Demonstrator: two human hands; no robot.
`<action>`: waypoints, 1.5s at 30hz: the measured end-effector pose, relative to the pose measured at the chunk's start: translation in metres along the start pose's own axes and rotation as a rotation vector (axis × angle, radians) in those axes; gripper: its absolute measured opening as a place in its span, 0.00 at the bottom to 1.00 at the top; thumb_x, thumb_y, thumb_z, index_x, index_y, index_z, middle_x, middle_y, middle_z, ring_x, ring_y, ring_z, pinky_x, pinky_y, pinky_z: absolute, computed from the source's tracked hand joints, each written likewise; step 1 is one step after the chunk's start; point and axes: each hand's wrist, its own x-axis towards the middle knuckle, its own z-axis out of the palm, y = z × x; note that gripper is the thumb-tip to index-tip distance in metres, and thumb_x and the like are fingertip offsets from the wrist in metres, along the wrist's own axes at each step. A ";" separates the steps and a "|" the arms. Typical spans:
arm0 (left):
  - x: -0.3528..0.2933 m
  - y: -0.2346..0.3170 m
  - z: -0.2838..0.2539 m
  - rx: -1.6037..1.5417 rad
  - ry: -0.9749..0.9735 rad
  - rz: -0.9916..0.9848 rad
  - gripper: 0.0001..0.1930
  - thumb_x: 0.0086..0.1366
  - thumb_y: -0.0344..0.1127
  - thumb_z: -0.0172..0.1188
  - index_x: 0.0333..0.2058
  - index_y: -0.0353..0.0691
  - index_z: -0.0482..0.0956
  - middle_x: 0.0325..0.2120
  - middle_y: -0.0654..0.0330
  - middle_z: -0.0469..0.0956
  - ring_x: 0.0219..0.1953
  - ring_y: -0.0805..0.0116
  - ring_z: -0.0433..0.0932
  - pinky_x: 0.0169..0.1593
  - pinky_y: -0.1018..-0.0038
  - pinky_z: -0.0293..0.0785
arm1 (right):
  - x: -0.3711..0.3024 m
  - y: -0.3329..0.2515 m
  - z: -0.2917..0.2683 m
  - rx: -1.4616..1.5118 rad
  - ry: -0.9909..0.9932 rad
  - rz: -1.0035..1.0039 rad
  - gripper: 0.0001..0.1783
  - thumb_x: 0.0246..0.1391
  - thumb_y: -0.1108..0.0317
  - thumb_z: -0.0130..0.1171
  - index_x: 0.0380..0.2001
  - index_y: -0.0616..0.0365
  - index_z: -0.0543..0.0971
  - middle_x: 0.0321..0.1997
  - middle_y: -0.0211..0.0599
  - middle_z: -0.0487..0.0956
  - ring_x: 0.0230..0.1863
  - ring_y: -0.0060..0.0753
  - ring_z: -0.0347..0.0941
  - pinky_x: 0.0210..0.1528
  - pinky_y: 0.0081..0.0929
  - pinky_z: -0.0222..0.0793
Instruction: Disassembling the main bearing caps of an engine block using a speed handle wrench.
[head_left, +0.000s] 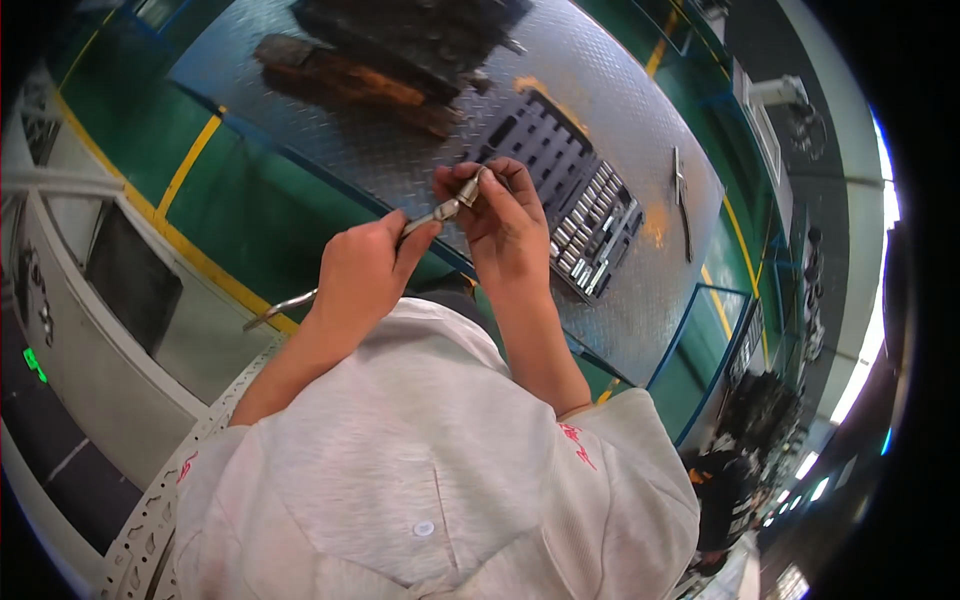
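My left hand is closed round a bright metal socket wrench handle, whose bent end sticks out below the wrist to the left. At the handle's other end, my right hand pinches a shiny socket between thumb and fingers. Handle and socket meet between the two hands, at the near edge of the metal table. How far the socket sits on the handle I cannot tell. Just beyond my right hand lies an open dark socket case, with several silver sockets in its right half.
The table has a ribbed metal top with rusty patches. A dark, rusty machine part stands at its far left. A long thin metal tool lies near the right edge. A grey machine is close on my left; a person is at the lower right.
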 end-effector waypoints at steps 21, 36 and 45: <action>0.093 -0.114 -0.157 -0.149 -0.036 -0.123 0.28 0.75 0.55 0.52 0.27 0.34 0.78 0.19 0.42 0.77 0.25 0.37 0.77 0.27 0.53 0.72 | 0.131 0.118 0.151 -0.219 -0.149 -0.260 0.10 0.70 0.68 0.56 0.42 0.54 0.64 0.50 0.55 0.82 0.53 0.40 0.79 0.58 0.33 0.71; 0.292 -0.130 -0.194 0.128 -0.355 -0.041 0.21 0.76 0.46 0.52 0.34 0.31 0.78 0.27 0.37 0.75 0.34 0.32 0.74 0.32 0.52 0.68 | 0.283 0.130 0.181 -0.121 0.194 -0.445 0.10 0.70 0.72 0.53 0.45 0.55 0.62 0.45 0.48 0.84 0.44 0.31 0.78 0.50 0.27 0.74; 0.375 -0.177 -0.201 0.319 -0.708 0.525 0.14 0.73 0.46 0.55 0.33 0.44 0.81 0.33 0.49 0.83 0.40 0.48 0.82 0.41 0.55 0.77 | 0.299 0.034 0.213 -1.325 -0.073 -0.669 0.35 0.48 0.61 0.75 0.57 0.59 0.73 0.67 0.53 0.68 0.65 0.55 0.69 0.64 0.42 0.68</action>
